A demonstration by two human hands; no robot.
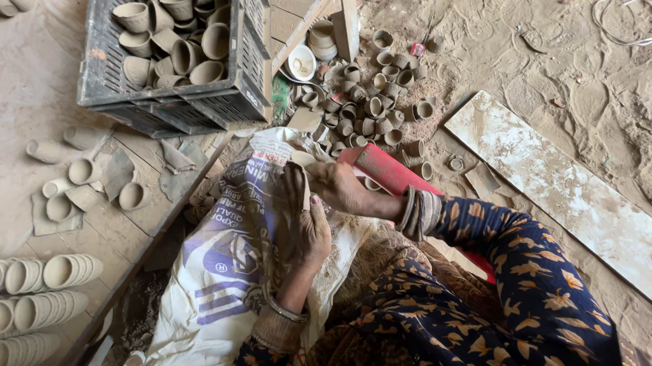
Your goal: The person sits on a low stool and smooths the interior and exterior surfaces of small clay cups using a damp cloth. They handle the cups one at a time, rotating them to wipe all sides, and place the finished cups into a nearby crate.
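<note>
My left hand (302, 223), coated in grey clay, reaches up over a printed white sack (218, 274) on my lap. Its fingers press against a small pale clay cup (302, 159). My right hand (343, 185) comes in from the right, with bangles at the wrist, and grips the same cup from the other side. Both hands meet around the cup, which is mostly hidden by the fingers.
A dark plastic crate (169, 94) full of clay cups stands at top left. Several loose cups (380, 96) lie on the dirt ahead. Stacked rows of pale cups (28, 300) lie at lower left. A red board (394, 172) and a long white slab (566, 198) are to the right.
</note>
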